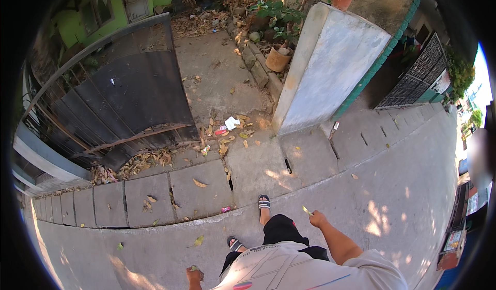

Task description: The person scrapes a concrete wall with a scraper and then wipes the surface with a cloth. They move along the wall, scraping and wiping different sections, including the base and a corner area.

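Observation:
My right hand point(319, 219) is held out over the pavement, its fingers closed on a slim yellow-green leaf point(307, 210) that sticks out past the fingertips. Low in the picture, my left hand point(194, 277) is closed around a small greenish-brown piece point(195, 268), too small to name. Beneath my hands lies the grey concrete road, where a yellowish leaf point(199, 241) rests near my left sandal point(235, 243). My right sandal point(264, 202) is at the edge of the slab walkway.
Ahead, a dark metal gate point(129, 93) stands beside a whitewashed pillar point(330, 67). Dry leaves point(144, 163), a white wrapper point(231, 123), a red wrapper point(221, 130) and a pink wrapper point(226, 209) lie about. Gaps run between the concrete slabs point(201, 186). A clay pot point(278, 58) stands beyond.

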Available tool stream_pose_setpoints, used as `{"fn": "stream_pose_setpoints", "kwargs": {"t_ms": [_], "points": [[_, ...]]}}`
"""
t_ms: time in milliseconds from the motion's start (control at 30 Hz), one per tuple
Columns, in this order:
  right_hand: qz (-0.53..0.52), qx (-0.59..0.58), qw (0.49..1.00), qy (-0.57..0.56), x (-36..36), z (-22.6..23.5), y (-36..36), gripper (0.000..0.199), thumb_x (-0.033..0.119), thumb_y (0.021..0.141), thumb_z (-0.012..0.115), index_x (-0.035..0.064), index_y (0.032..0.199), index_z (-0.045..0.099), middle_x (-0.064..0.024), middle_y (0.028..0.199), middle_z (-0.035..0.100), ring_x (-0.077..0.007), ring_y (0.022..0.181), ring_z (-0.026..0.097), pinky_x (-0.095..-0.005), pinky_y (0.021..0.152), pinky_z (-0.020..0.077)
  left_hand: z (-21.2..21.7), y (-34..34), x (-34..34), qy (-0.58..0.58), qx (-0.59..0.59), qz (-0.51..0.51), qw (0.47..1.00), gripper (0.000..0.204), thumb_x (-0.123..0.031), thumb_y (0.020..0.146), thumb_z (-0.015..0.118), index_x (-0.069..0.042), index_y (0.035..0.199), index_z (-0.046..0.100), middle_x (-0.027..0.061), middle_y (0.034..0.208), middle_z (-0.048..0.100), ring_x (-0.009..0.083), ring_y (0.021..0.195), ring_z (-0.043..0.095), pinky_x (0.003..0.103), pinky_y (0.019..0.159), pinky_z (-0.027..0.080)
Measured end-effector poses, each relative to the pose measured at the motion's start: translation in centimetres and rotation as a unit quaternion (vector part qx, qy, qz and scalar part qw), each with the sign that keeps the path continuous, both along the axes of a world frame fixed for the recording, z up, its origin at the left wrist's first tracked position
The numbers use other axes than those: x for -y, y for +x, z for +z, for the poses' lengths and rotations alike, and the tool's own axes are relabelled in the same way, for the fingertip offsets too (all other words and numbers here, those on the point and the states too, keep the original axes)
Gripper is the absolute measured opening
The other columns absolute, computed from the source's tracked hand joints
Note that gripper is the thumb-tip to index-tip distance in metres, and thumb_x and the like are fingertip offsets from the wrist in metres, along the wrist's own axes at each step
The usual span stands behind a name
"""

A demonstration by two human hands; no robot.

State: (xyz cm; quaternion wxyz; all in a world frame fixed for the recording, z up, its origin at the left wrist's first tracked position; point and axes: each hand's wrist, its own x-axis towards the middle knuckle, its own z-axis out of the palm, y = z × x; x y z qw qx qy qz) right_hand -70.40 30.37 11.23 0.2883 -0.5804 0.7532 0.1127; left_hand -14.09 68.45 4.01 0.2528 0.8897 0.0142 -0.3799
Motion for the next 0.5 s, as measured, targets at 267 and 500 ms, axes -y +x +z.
{"fn": "stream_pose_setpoints", "kwargs": {"t_ms": [267,500], "points": [[-0.009,0.054,0.996,-0.065,13.1,0.9,4.0,0.042,0.032,0.09,0.056,0.0007,0.117,0.059,-0.0278,0.107,0.066,-0.046,0.103,0.062,-0.05,0.09,0.0493,-2.6,-1.6,6.9,-0.082,-0.085,0.007,0.993,0.048,-0.054,0.085,0.049,-0.021,0.061,0.024,-0.001,0.055,0.028,0.0165,0.051,0.033,0.033,0.049,0.031],[-0.01,0.171,0.965,-0.2,30.1,8.0,7.3,0.04,0.033,0.094,0.055,0.0054,0.123,0.056,-0.0262,0.1,0.067,-0.0446,0.097,0.064,-0.0513,0.083,0.0501,1.2,-1.5,24.1,-0.043,0.14,-0.216,0.965,0.044,-0.007,0.078,0.058,-0.005,0.121,0.056,0.0217,0.092,0.068,0.037,0.084,0.069,0.044,0.074,0.055]]}}
